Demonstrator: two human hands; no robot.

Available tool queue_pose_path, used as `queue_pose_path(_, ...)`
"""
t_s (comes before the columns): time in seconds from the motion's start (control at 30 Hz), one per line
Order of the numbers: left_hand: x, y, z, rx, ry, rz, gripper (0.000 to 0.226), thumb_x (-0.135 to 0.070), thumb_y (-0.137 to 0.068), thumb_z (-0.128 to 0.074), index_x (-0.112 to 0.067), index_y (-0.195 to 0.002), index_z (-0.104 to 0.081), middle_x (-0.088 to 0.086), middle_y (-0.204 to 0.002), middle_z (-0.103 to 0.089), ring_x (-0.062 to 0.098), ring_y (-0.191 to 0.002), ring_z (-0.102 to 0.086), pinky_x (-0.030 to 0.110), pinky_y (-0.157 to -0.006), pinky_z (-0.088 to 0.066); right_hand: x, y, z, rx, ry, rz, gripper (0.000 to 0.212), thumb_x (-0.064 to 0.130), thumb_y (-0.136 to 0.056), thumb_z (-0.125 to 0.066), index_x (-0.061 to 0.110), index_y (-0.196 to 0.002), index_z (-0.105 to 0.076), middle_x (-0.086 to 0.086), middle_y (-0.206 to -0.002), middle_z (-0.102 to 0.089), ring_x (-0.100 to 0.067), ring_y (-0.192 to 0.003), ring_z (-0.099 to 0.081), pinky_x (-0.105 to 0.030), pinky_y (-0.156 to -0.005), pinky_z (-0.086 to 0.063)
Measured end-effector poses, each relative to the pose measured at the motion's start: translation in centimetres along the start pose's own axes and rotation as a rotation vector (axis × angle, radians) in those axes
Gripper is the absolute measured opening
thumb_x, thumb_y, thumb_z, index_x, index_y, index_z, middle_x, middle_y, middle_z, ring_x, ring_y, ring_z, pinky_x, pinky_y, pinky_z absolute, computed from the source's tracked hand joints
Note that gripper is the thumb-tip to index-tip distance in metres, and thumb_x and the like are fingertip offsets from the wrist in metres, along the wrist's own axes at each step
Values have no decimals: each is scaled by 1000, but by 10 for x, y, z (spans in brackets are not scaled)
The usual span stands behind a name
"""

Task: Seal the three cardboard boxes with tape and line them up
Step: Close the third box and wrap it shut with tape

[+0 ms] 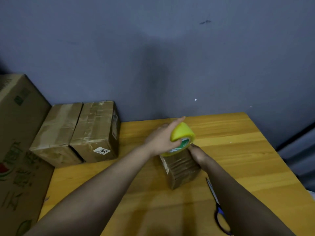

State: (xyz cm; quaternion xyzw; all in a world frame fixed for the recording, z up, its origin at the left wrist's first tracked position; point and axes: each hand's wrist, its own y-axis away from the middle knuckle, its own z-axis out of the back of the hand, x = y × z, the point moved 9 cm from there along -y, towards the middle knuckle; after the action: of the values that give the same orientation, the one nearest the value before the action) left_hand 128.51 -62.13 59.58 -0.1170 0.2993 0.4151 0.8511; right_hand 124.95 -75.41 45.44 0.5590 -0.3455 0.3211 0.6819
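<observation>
Head view, from the near edge outward: scissors (219, 212) lie flat on the worktop (247, 150), partly under the right forearm, probably kept within reach for cutting. Beyond them a small box (180, 169) stands mid-worktop; its brown sides look glossy and ribbed, as if wrapped in tape. The right hand (198, 153) holds its far right corner, apparently to steady it, though how the fingers lie is hidden, so I cannot tell their state. The left hand (162, 137) grips a yellow roll (182, 137) resting on the box's far end, thumb under the rim and fingers along the far side, seemingly to draw tape across. Farther left, two boxes (76, 133) sit side by side, touching, by the wall, their tops crossed with shiny tape, so they look sealed. A carton (18, 133) stands at the left edge.
</observation>
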Motion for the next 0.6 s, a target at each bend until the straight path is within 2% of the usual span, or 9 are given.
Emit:
queue_pose_path(0.07, -6, -3, -4, 22, -71, -24, 75, -38, -86, -60, -48, -146, -17, 6, -137, -47, 25, -125, -45, 30, -96, -42, -1, -4, 4, -20, 67, 16, 32, 29, -104, -36, 13, -123, -57, -9, -112, -61, -22, -97, -58, -27, -75, -46)
queue_pose_path(0.17, -12, -5, -7, 21, -169, -33, 67, -46, -87, -57, -45, -145, -24, 8, -130, -50, 28, -119, -50, 34, -92, -45, -1, -10, 8, -103, 213, 70, 33, 23, -104, -36, 7, -124, -57, -10, -120, -60, -26, -105, -55, -29, -83, -41)
queue_pose_path(0.23, -19, -7, -4, 12, -243, -39, 62, -52, -89, -53, -41, -145, -28, 11, -126, -54, 29, -115, -52, 34, -89, -45, -3, -13, 11, -144, 291, 86, 34, 22, -104, -36, 6, -123, -59, -18, -124, -61, -33, -110, -55, -35, -87, -42)
queue_pose_path(0.4, -28, -1, 9, 45, -407, -82, 56, -49, -92, -51, -34, -144, -34, 6, -133, -54, 27, -118, -52, 32, -85, -44, -2, -12, 14, -173, 275, 76, 41, 34, -104, -34, 9, -122, -61, -19, -122, -62, -35, -111, -56, -40, -93, -45)
queue_pose_path(0.6, 0, 19, 8, 229, -560, 2, 55, -47, -93, -50, -34, -144, -33, 5, -134, -54, 26, -121, -49, 31, -79, -43, 0, -8, 6, -164, 345, 90, 50, 49, -101, -30, 15, -122, -62, -15, -120, -63, -35, -107, -58, -45, -95, -46)
